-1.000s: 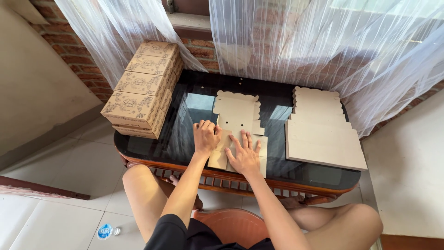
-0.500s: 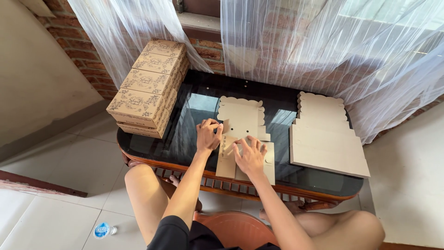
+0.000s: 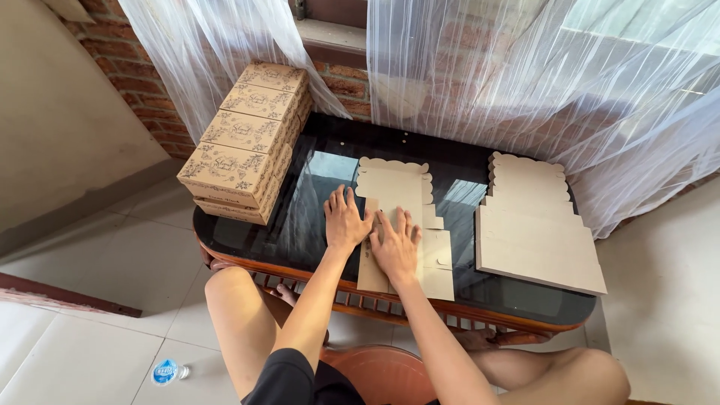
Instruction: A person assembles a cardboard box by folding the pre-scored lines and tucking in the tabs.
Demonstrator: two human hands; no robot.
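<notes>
A flat, unfolded brown cardboard box blank (image 3: 396, 193) with a scalloped far edge lies on the black glass table (image 3: 315, 154). My left hand (image 3: 345, 220) presses flat on the blank's left side flap, fingers spread. My right hand (image 3: 396, 244) lies flat beside it on the middle of the blank, fingers apart. Neither hand grips anything; both push down on the cardboard.
A stack of flat box blanks (image 3: 534, 225) lies on the table's right side. Several assembled printed brown boxes (image 3: 247, 139) are stacked at the left. Sheer white curtains (image 3: 480, 67) hang behind. A small bottle (image 3: 166, 371) lies on the tiled floor.
The view has shifted slightly. My left hand has moved from the blank's upper left down onto the left flap, flattening it; my right hand has stayed pressed on the cardboard.
</notes>
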